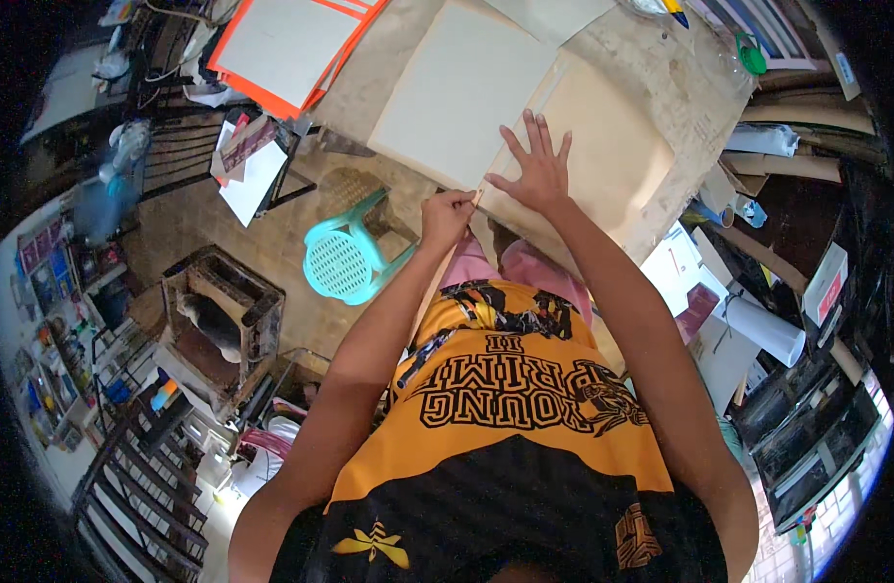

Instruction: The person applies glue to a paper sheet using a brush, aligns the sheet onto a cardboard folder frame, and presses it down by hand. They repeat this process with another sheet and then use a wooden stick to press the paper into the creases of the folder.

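Observation:
My left hand [447,216] is closed at the near edge of the table, its fingers pinching a thin tan strip [479,197]. A pale length, which looks like the same strip, hangs down beside my left forearm. To the right, my right hand [537,170] lies flat with fingers spread, holding nothing, on a large tan sheet [612,136]. A pale grey sheet [456,87] lies left of that hand, its edge running along the tan sheet. What the strip is made of, I cannot tell.
Orange-bordered white sheets [282,49] are stacked at the table's far left. A turquoise stool [340,262] stands left of my arm, beyond it a wooden box [223,325]. Paper rolls [765,330] and cardboard crowd the right side. A green-capped bottle [751,55] lies far right.

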Available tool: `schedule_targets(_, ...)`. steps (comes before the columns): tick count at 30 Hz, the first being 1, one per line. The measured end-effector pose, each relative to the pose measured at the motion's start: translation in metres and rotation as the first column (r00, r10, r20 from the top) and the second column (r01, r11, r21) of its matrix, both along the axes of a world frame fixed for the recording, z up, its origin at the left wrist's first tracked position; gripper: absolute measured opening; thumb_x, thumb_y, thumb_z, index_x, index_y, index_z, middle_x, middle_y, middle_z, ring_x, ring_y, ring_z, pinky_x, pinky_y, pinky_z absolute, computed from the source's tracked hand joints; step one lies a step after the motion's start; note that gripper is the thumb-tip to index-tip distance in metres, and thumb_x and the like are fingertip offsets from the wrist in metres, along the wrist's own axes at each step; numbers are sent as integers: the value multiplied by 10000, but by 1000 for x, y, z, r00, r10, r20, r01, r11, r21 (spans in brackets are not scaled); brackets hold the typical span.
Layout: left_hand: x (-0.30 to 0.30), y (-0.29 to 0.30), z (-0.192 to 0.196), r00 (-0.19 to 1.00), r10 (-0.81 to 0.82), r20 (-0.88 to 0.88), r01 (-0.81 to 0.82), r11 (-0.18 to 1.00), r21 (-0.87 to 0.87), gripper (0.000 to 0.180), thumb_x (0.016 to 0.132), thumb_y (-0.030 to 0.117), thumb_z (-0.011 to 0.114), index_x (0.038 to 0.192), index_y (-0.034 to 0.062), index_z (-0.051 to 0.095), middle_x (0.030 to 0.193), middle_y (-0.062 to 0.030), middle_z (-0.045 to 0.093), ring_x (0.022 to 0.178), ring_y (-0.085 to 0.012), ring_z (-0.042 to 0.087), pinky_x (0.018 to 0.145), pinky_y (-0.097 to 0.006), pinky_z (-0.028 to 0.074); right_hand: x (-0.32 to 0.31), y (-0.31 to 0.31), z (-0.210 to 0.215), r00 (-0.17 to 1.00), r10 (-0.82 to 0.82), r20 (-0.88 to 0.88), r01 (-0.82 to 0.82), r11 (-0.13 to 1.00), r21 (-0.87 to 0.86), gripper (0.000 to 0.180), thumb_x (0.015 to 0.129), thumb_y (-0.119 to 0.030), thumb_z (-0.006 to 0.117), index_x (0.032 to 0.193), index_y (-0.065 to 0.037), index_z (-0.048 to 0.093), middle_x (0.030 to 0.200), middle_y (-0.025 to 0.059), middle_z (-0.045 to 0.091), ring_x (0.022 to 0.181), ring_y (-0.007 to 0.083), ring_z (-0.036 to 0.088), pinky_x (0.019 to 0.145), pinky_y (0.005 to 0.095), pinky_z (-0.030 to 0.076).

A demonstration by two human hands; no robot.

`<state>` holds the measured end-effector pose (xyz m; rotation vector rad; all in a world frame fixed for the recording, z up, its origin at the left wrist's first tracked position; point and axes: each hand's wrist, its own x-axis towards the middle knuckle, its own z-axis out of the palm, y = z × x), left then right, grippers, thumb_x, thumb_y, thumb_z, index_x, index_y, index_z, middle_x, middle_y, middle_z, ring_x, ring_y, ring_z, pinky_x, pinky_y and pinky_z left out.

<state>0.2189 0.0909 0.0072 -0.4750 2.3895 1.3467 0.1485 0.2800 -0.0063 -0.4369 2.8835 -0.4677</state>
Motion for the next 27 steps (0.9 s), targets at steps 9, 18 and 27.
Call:
schedule_targets(9, -6, 2, 10, 992, -95, -83, 86, 990, -108, 181, 757, 87, 653, 907, 12, 720, 629, -130, 654, 533, -175, 639, 544, -304, 501, -2, -1, 13, 995, 15, 96, -19, 999, 46, 953, 671, -748, 575, 1454, -278, 302, 1559, 123, 77, 1440, 292, 58, 1070, 668, 0)
schedule_targets(18, 3, -18, 3, 1000, -27, -10, 29, 982, 185, 270, 778, 51, 649, 1041, -2, 679, 579, -17, 573, 475, -71, 514, 461, -229, 434, -1, 2, 4, 999, 30, 20, -31, 999, 21, 962, 753, -704, 535, 1492, -191, 191, 1559, 151, 55, 1442, 302, 45, 1082, 647, 3)
schedule_targets(27, -24, -9, 41, 998, 27, 50, -46, 908, 417, 242, 872, 69, 605, 1108, 31, 646, 615, 23, 542, 461, -46, 467, 411, -210, 382, 15, -14, 23, 841, -197, 504, 519, 558, -648, 310, 806, -231, 699, 1022, -9, 684, 984, 138, 684, 830, 206, 649, 757, 338, 509)
